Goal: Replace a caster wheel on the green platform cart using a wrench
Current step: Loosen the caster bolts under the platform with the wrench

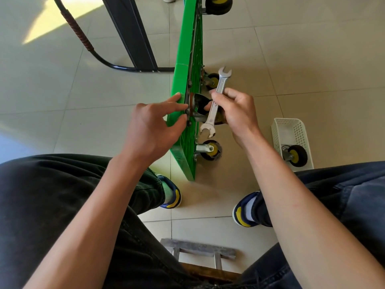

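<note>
The green cart (pixel 183 130) stands on its edge on the floor between my feet. My left hand (pixel 152 126) rests straight fingers on its top edge; my right hand (pixel 235 113) curls round the wrench (pixel 216 101) just beside the caster (pixel 200 109) there. A spare wheel (pixel 295 156) lies in the white basket (pixel 291 130) right of the cart

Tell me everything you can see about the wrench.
The wrench is a silvery, metal-looking double open-ended spanner. The right hand grips its shank near the middle. It slants steeply: one open jaw points up and away, the other hangs low beside the green cart, which is tipped on edge. Neither jaw looks seated on a bolt. It crosses in front of a caster.
</note>
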Action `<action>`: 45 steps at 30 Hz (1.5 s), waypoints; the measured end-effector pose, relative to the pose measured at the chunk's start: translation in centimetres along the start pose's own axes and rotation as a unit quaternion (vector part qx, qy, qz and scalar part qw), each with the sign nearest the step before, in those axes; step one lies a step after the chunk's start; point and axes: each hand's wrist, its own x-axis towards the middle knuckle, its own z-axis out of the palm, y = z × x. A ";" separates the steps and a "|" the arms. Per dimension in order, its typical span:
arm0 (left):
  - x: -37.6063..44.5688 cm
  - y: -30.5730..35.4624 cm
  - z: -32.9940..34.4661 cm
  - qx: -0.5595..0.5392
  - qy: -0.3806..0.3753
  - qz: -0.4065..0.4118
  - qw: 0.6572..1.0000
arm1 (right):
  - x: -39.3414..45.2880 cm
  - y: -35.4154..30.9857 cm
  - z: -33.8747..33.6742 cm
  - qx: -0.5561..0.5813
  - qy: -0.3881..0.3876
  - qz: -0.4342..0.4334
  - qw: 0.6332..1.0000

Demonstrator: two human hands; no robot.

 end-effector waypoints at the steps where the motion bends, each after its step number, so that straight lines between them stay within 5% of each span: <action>1: 0.0 0.1 0.0 -0.003 -0.001 0.001 1.000 | 0.3 0.0 0.1 -0.005 0.003 -0.007 1.000; 7: 0.0 0.3 0.1 0.002 0.000 0.008 1.000 | 2.2 -0.2 0.6 0.125 -0.023 0.053 0.990; 12: 0.0 0.5 0.1 0.003 0.005 0.000 1.000 | 3.3 -0.5 -0.3 0.291 -0.098 0.116 0.944; 25: 4.8 0.6 -0.2 0.038 -0.020 -0.015 0.999 | 8.6 -1.8 -1.1 0.177 -0.096 0.130 0.971; 32: 4.7 -0.2 0.6 0.038 -0.020 -0.002 0.999 | 11.6 -0.6 0.4 0.240 -0.070 0.228 0.941; 45: 4.7 -0.1 1.2 0.012 -0.005 -0.026 1.000 | 13.7 0.6 2.0 0.248 -0.159 0.327 0.898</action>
